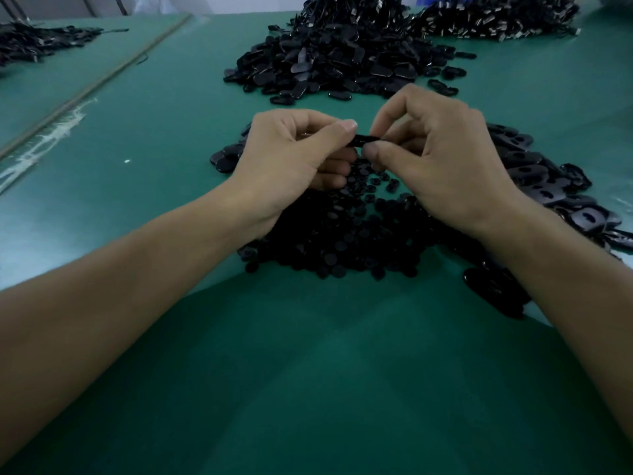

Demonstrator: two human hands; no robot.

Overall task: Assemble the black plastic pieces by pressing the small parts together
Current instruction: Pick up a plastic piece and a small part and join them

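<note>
Both hands are up off the worktop (308, 371), meeting over its middle, with one slim black piece (363, 140) bridged between them. Its long axis runs straight across, left to right, pretty much level. The left hand (291, 156) pinches the left end, thumb on top and the other fingers curled under. The right hand (435, 156) pinches the right end between thumb and forefinger, with the rest folded in. Neither hand is really nearer, since the piece sits dead between the thumb tips, so I'd guess the squeeze has to come from both sides closing on that one spot. Can't tell if a small part is already seated in it, it's too dark and tiny. Right underneath is a scatter of little black discs (342, 234), with slotted plates (534, 173) heaped toward the right edge. A big heap (342, 56) sits toward the far edge, a second heap (496, 18) is at the far right corner, and a small pile (34, 42) is at the far left. The worktop is a green mat with a thin strip (102, 80) running diagonally across its left side. The room is pretty dim.
</note>
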